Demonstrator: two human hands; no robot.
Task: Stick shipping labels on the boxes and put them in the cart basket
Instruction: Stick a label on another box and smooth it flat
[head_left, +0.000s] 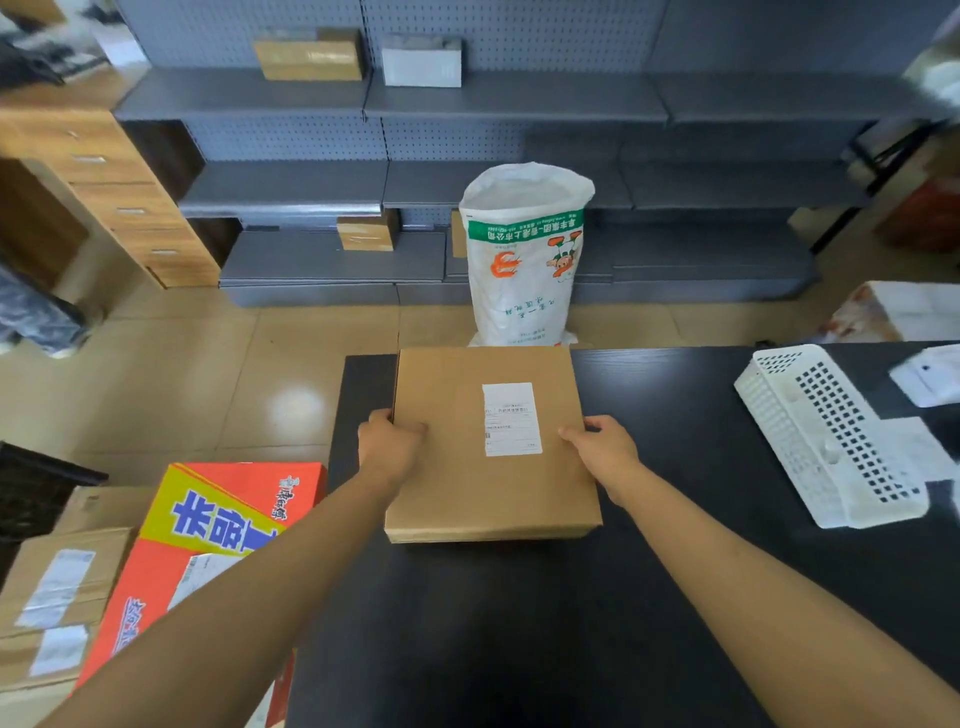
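Labelled flat box (488, 447) at counter's (675, 597) far-left corner, left hand (389, 441) and right hand (605, 449) gripping its opposite side edges: stiff cardboard, looks light, mid-edge hold suits lifting.

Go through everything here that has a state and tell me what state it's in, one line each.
Cardboard box: closed, flat on the black table, label on top.
Shipping label: stuck on the box top.
Left hand: grips the box's left edge.
Right hand: grips the box's right edge.
White perforated basket: lying on its side.
White sack: upright, top open.
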